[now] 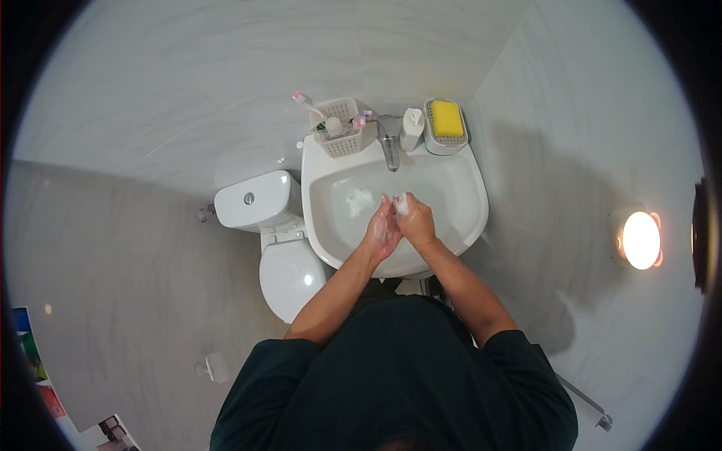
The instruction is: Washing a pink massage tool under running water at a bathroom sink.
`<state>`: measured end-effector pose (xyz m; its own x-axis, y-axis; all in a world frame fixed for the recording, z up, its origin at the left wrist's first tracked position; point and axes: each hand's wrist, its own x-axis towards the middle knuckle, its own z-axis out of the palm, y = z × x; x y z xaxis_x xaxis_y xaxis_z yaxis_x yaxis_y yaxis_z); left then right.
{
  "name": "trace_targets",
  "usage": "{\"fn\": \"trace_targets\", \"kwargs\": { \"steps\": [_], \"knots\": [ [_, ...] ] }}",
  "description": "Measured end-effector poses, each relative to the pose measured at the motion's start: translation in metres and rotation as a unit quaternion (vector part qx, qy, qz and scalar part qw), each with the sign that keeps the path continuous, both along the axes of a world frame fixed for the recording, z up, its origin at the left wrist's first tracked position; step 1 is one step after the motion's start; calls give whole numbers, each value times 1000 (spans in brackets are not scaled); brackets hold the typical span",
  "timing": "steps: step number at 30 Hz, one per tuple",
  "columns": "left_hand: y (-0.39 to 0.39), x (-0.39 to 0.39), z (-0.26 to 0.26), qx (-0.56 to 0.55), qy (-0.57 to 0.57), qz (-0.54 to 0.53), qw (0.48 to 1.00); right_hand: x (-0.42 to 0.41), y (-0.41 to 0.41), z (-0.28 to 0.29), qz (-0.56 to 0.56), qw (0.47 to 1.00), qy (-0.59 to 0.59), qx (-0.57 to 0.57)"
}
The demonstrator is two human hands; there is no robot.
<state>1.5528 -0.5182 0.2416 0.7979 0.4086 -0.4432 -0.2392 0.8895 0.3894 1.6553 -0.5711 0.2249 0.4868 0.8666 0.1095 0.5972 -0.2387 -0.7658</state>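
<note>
Over a white washbasin [480,217], my left hand [384,228] is turned palm up with wet soap lather on it. Against it rests my right hand [418,219], its fingers curled, with a clump of white foam [401,204] at the fingers. Whether anything lies inside the curled fingers is hidden. A patch of white suds [359,201] is in the bowl to the left of my hands. Above them is a chrome single-lever faucet [390,144]; I cannot tell any water running from it.
Behind the bowl stand a plastic basket [343,147] with toothbrushes and a bottle, a white dispenser bottle [412,129], and a soap caddy [446,147] holding a yellow sponge [447,119]. A toilet [290,276] is at the left, and a lit wall lamp [641,241] at the right.
</note>
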Motion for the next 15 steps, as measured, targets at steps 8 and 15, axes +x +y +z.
{"fn": "trace_targets", "kwargs": {
  "steps": [8, 15],
  "knots": [
    [12, -10, -18, -13, -20, 70, 997, -29, 8, 8, -41, 971, -115, 207],
    [-1, -7, -13, -20, 39, 75, 996, -3, 5, 11, 75, 981, -120, -133]
  ]
}}
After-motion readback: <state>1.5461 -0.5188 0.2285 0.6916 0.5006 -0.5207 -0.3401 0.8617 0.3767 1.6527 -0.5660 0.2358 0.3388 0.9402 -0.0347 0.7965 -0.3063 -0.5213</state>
